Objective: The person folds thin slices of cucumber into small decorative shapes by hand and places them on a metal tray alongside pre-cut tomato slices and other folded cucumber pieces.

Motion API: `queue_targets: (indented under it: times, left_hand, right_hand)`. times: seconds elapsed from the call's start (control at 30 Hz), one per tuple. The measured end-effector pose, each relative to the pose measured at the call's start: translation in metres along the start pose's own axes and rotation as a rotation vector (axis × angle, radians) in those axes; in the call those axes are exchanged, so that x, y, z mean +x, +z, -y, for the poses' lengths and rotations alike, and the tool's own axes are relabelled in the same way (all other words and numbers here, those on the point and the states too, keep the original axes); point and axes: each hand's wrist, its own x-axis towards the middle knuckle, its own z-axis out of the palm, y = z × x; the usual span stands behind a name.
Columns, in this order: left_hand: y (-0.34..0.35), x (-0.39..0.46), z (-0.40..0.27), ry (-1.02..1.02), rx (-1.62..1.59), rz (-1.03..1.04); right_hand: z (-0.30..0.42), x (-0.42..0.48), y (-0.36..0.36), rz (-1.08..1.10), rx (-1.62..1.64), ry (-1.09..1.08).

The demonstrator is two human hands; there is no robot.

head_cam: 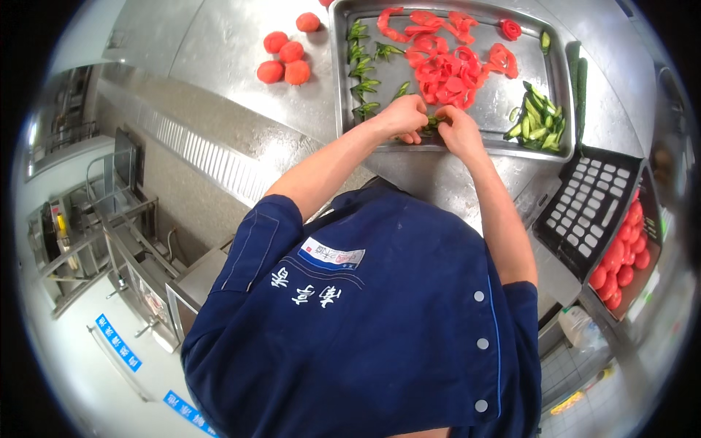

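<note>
My left hand (pixel 406 117) and my right hand (pixel 461 130) meet over the near edge of a metal tray (pixel 454 147). Between their fingertips is a small cut piece of green cucumber (pixel 432 122), partly hidden by the fingers. Just beyond lies a heap of red tomato peel strips (pixel 452 79). Along the tray's left wall runs a row of fanned cucumber pieces (pixel 361 87), with two more, one of them a fanned piece (pixel 388 51), nearer the middle. Cucumber slices (pixel 539 120) are piled at right. A rolled peel rose (pixel 510 29) sits in the far right part.
Several peeled tomatoes (pixel 290 52) rest on the steel counter (pixel 219 44) left of the tray. Whole cucumbers (pixel 579 93) lie against its right side. A black plastic crate (pixel 586 205) of red tomatoes (pixel 619 263) stands close to my right forearm.
</note>
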Motion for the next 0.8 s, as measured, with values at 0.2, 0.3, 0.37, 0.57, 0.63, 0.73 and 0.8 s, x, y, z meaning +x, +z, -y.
queue_targets:
  times: [0.2,0.3,0.37,0.57,0.63,0.73,0.8]
  left_hand:
    - [-0.005,-0.002,-0.005,0.064,0.221,-0.02]
    - [-0.006,-0.008,-0.01,0.101,0.299,-0.068]
    - [-0.006,-0.008,-0.008,0.2,0.516,-0.128]
    - [-0.006,-0.005,0.007,0.492,0.876,-0.303]
    - [-0.01,-0.009,0.007,0.534,0.868,-0.357]
    - [-0.017,-0.025,0.007,0.533,0.758,-0.403]
    - [-0.021,-0.042,0.008,0.534,0.594,-0.426]
  right_hand:
    - [0.0,0.002,0.003,-0.025,-0.028,0.001]
    - [-0.003,0.004,0.003,-0.032,-0.045,-0.011]
    - [-0.004,0.004,0.003,-0.039,-0.071,-0.02]
    - [0.003,0.0,0.004,-0.094,-0.203,-0.032]
    - [0.006,-0.004,0.0,-0.115,-0.228,-0.026]
    - [0.006,-0.017,-0.015,-0.173,-0.228,-0.003]
    - [-0.015,-0.026,-0.031,-0.249,-0.011,-0.009]
